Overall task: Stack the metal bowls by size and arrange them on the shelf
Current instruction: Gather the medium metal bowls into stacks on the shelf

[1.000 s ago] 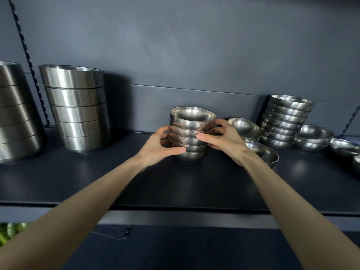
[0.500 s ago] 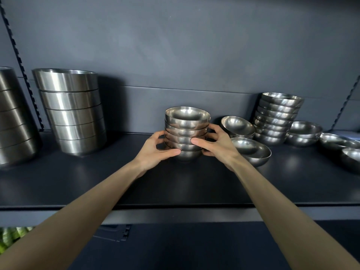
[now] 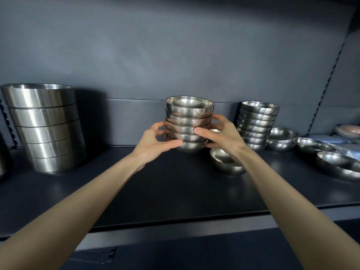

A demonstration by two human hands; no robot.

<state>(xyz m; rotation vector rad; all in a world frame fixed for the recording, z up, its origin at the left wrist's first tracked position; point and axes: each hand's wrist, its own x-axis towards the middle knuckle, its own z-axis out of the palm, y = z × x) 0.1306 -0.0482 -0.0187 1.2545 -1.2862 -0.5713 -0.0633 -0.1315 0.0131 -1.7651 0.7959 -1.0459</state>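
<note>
Steel stack (image 3: 189, 125) at mid-shelf (image 3: 175, 191): left hand (image 3: 155, 141) grips it at 9 o'clock, right hand (image 3: 220, 135) at 3 o'clock, fingers (image 3: 171, 143) curled round.

One head camera faced forward and slightly down, close to shelf (image 3: 179, 191) front edge; back panel (image 3: 175, 45) filled upper frame.
</note>
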